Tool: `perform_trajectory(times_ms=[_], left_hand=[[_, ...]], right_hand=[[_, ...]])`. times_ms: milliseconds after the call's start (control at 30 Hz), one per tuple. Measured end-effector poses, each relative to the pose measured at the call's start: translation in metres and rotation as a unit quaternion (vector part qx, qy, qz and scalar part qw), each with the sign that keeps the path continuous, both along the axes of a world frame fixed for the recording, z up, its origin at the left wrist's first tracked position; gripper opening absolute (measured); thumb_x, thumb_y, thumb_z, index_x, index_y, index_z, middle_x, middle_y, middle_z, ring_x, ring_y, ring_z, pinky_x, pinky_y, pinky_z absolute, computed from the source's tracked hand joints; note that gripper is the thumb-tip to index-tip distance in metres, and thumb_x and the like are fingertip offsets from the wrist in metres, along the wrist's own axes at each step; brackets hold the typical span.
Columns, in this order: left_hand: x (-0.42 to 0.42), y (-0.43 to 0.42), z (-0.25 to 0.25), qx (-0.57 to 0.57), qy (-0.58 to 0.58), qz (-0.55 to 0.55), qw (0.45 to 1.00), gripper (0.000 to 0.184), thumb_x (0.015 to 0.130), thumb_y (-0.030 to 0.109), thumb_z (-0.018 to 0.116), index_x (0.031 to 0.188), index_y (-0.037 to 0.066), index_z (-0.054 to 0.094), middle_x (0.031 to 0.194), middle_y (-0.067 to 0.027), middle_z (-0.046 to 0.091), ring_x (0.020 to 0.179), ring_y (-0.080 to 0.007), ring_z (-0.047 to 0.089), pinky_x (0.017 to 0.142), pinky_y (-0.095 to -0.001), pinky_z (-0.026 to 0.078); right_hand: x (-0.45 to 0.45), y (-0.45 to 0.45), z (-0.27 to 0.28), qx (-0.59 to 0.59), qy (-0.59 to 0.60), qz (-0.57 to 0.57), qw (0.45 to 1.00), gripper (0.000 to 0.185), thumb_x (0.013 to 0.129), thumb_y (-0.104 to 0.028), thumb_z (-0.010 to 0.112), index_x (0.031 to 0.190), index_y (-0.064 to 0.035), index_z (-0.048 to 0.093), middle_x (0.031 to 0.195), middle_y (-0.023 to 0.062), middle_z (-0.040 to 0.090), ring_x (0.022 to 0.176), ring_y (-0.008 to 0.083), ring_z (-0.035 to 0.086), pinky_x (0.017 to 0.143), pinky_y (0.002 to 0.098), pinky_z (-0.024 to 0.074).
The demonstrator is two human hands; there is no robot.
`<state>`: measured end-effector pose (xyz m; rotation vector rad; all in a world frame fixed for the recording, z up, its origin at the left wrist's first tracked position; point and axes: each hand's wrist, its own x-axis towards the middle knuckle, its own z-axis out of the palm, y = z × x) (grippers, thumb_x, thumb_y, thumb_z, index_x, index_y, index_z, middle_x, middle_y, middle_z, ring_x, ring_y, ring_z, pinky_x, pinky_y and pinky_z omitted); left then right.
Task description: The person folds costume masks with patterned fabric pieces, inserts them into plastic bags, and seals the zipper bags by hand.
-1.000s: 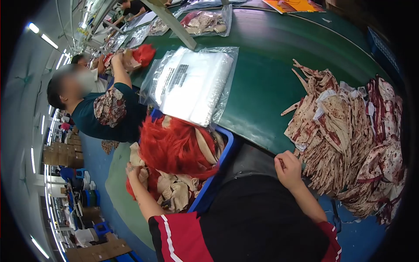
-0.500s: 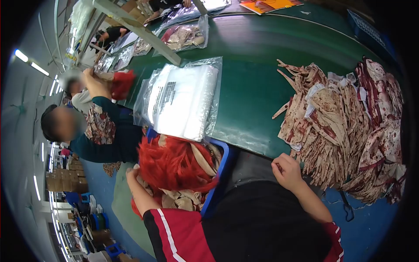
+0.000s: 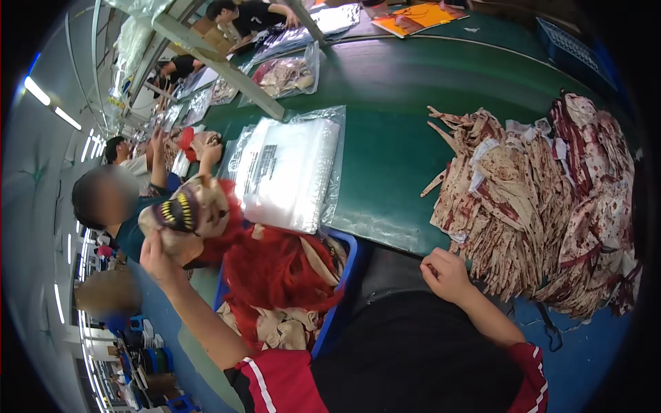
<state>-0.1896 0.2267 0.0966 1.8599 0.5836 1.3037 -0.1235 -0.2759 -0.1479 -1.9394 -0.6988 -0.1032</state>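
Note:
My left hand (image 3: 162, 261) is closed on a mask (image 3: 184, 212) with a dark mouth and yellow teeth, raised at the left beside the bin. Red hair on the mask trails to the right. Below lies a blue bin (image 3: 350, 265) heaped with more red-haired masks (image 3: 279, 268) and pale, beige pieces. My right hand (image 3: 446, 275) rests at the table's near edge with its fingers curled in, and I see nothing in it. Right beside it is a pile of beige, red-stained fabric pieces (image 3: 509, 206) with strips.
A stack of clear plastic bags (image 3: 292, 168) lies on the green table (image 3: 392, 151). A metal post (image 3: 220, 65) slants above it. Beyond are a bagged item (image 3: 286, 74), an orange printed sheet (image 3: 416, 18) and a blue basket (image 3: 575, 51). Co-workers (image 3: 127, 206) stand at the left.
My left hand has risen up and left from the bin, with a mask now in it. The co-worker's arm has shifted. My right hand stays at the table edge.

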Motion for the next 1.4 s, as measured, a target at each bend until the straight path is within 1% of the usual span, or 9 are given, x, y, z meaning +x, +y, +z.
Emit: perform_trajectory(times_ms=[67,333,600,767,900,967,1167,1267,1400], left_hand=[[0.027,0.006,-0.003,-0.351,-0.039,-0.342,0.871,0.038,0.103,0.019,0.044,0.13,-0.005,0.054,0.125,-0.0158,0.063,0.108,-0.0306,0.064,0.096,-0.0422,0.052],[0.14,-0.102,-0.036,-0.497,-0.128,-0.476,0.714,0.03,0.104,0.023,0.048,0.123,0.002,0.058,0.121,-0.0155,0.064,0.113,-0.0279,0.062,0.1,-0.044,0.049],[0.16,-0.197,-0.018,-0.305,-0.163,-0.599,0.722,0.033,0.103,0.02,0.052,0.13,0.0,0.051,0.125,-0.0143,0.06,0.116,-0.028,0.059,0.103,-0.045,0.047],[0.153,-0.22,-0.066,0.002,-0.211,-0.487,0.848,0.037,0.099,0.018,0.06,0.127,-0.006,0.054,0.125,-0.017,0.062,0.116,-0.0289,0.06,0.103,-0.0445,0.046],[0.128,-0.25,-0.084,0.189,-0.215,-0.377,0.881,0.038,0.091,0.015,0.07,0.117,-0.011,0.06,0.119,-0.0201,0.065,0.107,-0.0291,0.064,0.1,-0.0427,0.048],[0.109,-0.265,-0.071,0.335,-0.139,-0.381,0.85,0.032,0.088,0.013,0.072,0.108,-0.011,0.066,0.112,-0.0202,0.068,0.107,-0.031,0.064,0.098,-0.0428,0.047],[0.092,-0.286,-0.063,0.333,-0.09,-0.381,0.858,0.021,0.081,0.007,0.073,0.099,-0.004,0.072,0.103,-0.022,0.069,0.1,-0.0394,0.066,0.096,-0.0475,0.047],[0.086,-0.29,-0.057,0.371,-0.065,-0.332,0.865,0.02,0.079,0.005,0.074,0.097,-0.003,0.073,0.1,-0.0213,0.07,0.097,-0.0401,0.066,0.095,-0.0474,0.047],[0.08,-0.29,-0.054,0.409,-0.019,-0.357,0.84,0.022,0.078,0.005,0.073,0.098,-0.004,0.073,0.1,-0.0228,0.069,0.097,-0.0374,0.066,0.095,-0.0436,0.047]], right_hand=[[-0.003,-0.003,-0.001,0.0,-0.007,-0.003,1.0,0.006,0.082,-0.006,0.067,0.079,-0.0048,0.061,0.071,0.0064,0.054,0.058,0.0217,0.057,0.052,0.0339,0.0439],[-0.003,-0.008,-0.005,-0.019,-0.021,0.003,1.0,0.007,0.084,-0.013,0.066,0.083,-0.0075,0.062,0.077,0.0077,0.058,0.068,0.0275,0.061,0.058,0.0388,0.0488],[-0.009,-0.004,0.028,0.03,0.061,0.154,0.986,0.011,0.087,-0.015,0.064,0.095,-0.0081,0.065,0.086,0.0057,0.064,0.069,0.0233,0.063,0.062,0.0343,0.0509],[-0.017,0.024,0.07,0.124,0.108,0.274,0.948,0.03,0.091,-0.013,0.063,0.121,-0.0089,0.062,0.1,0.0075,0.065,0.069,0.0152,0.063,0.065,0.0286,0.0521],[-0.004,0.058,0.091,0.156,0.062,0.256,0.952,0.042,0.089,-0.005,0.058,0.131,-0.0072,0.056,0.118,0.0138,0.06,0.09,0.0232,0.064,0.081,0.0355,0.0518],[0.012,0.071,0.096,0.163,-0.049,0.126,0.977,0.046,0.083,0.0,0.057,0.129,-0.003,0.054,0.119,0.0177,0.058,0.106,0.0329,0.056,0.094,0.0409,0.0457],[0.03,0.091,0.099,0.199,-0.051,-0.031,0.978,0.053,0.074,0.006,0.054,0.127,0.0016,0.053,0.117,0.0223,0.056,0.118,0.0426,0.048,0.103,0.0464,0.0386],[0.04,0.085,0.102,0.101,-0.118,-0.115,0.981,0.054,0.074,0.007,0.054,0.127,0.0007,0.053,0.119,0.0231,0.055,0.114,0.0435,0.05,0.103,0.0457,0.0391],[0.06,0.092,0.085,0.111,-0.124,-0.043,0.985,0.051,0.08,0.0,0.053,0.131,-0.0038,0.053,0.119,0.0223,0.058,0.11,0.0411,0.054,0.096,0.0464,0.0431]])
